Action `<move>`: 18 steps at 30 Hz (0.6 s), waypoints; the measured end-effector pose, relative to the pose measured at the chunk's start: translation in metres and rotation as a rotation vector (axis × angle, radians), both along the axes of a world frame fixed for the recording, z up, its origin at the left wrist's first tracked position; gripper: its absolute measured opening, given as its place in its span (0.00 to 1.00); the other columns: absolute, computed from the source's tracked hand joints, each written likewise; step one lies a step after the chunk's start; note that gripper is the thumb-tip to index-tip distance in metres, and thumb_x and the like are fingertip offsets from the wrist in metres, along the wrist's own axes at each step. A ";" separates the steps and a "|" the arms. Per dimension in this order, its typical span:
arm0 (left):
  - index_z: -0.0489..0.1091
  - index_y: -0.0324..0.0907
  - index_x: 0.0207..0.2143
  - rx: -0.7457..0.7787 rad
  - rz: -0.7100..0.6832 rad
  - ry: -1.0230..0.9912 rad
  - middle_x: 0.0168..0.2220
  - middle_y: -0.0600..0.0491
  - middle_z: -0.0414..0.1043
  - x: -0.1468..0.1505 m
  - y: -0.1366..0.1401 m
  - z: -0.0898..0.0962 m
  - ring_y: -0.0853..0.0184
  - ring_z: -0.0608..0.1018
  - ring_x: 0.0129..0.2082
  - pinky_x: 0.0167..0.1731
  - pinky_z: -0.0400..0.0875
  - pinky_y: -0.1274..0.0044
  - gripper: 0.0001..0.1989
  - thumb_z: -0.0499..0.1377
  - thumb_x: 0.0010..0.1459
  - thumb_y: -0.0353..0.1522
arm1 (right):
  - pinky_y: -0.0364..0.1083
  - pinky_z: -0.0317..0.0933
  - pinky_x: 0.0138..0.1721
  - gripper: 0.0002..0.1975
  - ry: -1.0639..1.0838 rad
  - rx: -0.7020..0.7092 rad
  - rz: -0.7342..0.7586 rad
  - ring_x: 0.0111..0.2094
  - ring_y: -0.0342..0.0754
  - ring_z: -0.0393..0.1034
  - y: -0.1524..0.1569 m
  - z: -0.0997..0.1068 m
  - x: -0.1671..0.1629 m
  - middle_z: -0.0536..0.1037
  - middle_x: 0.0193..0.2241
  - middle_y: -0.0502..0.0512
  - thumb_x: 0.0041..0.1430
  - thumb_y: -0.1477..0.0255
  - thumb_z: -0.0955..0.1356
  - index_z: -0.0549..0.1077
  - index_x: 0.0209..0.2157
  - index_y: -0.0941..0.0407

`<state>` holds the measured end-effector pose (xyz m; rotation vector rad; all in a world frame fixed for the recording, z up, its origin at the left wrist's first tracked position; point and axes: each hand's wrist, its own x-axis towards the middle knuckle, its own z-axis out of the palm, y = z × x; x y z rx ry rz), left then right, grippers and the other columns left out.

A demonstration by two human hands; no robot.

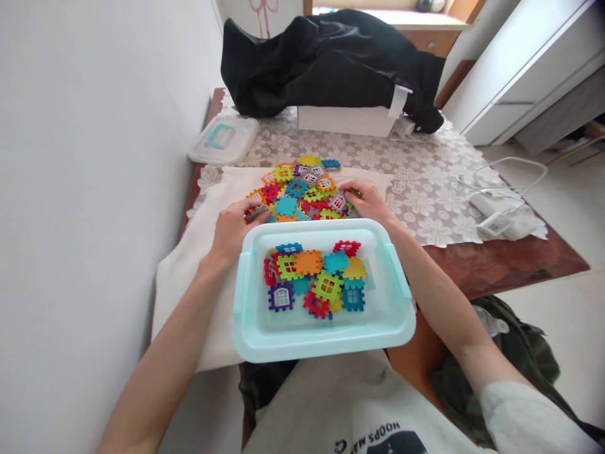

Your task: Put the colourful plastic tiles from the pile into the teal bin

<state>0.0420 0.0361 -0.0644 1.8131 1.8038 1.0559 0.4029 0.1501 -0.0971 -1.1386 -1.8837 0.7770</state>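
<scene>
A pile of colourful interlocking plastic building tiles (286, 205) lies on a white cloth, several of them with window patterns. At the pile's left edge, my left hand (235, 228) has its thumb and fingers closed around a grey tile (256, 212). My right hand (370, 202) is at the right edge, its fingers curled over tiles there, next to a grey window tile (338, 201); its grasp is partly hidden. Nearer to me, between my forearms, stands a light-blue plastic tub (265, 337) with several loose tiles inside, among them an orange tile (309, 262) and a purple window tile (281, 296).
A clear lid with a teal handle (222, 137) lies at the back left. Black fabric (340, 63) covers a white box (345, 120) at the back. A white power adapter with a cable (501, 211) is at the right. The wall (104, 157) borders the left side.
</scene>
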 end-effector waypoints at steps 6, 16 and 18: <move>0.84 0.46 0.44 0.065 0.128 -0.097 0.39 0.51 0.87 0.003 -0.002 0.007 0.62 0.83 0.36 0.39 0.77 0.72 0.13 0.72 0.60 0.42 | 0.59 0.72 0.60 0.15 0.028 0.042 -0.033 0.52 0.60 0.81 0.005 -0.001 0.004 0.89 0.49 0.58 0.69 0.61 0.70 0.87 0.47 0.51; 0.84 0.45 0.51 0.134 0.129 -0.097 0.47 0.49 0.89 0.009 -0.005 0.016 0.61 0.86 0.41 0.45 0.81 0.72 0.17 0.70 0.62 0.39 | 0.55 0.72 0.52 0.12 0.000 0.080 -0.151 0.44 0.57 0.79 0.004 -0.004 0.005 0.87 0.42 0.57 0.68 0.61 0.70 0.82 0.44 0.51; 0.85 0.45 0.51 0.121 0.078 -0.075 0.48 0.49 0.89 0.007 -0.004 0.012 0.61 0.85 0.41 0.46 0.81 0.71 0.17 0.69 0.62 0.40 | 0.56 0.72 0.53 0.12 -0.022 0.080 -0.171 0.45 0.58 0.79 0.003 -0.003 0.004 0.87 0.42 0.57 0.68 0.61 0.70 0.82 0.45 0.51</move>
